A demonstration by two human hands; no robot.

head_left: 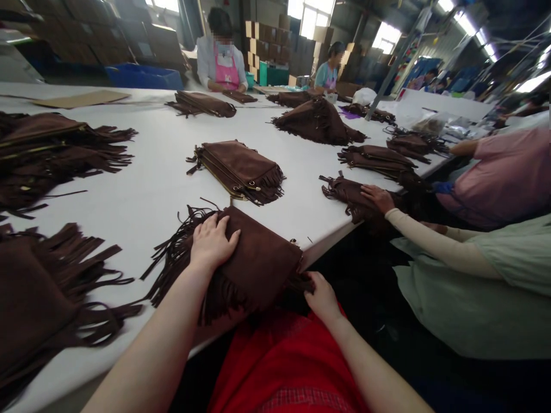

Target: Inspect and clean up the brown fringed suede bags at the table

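Note:
A brown fringed bag [262,252] lies at the near edge of the white table, partly overhanging it. My left hand [212,241] rests flat on the bag's upper left part with its fingers apart, beside the dark fringe. At the bag's right end, my right hand [322,298] has its fingers closed on the fringe strips hanging past the table edge; the fingertips are partly hidden. Just beyond, a small stack of brown zippered bags [241,166] shows gold zippers and fringe at both ends.
Piles of fringed bags [38,149] and a large fringed piece [34,292] lie on the left. To the right, a co-worker's hand [379,198] touches another bag [344,192]. More brown bundles [318,120] lie farther back on the white table [146,149]. Other people work around it.

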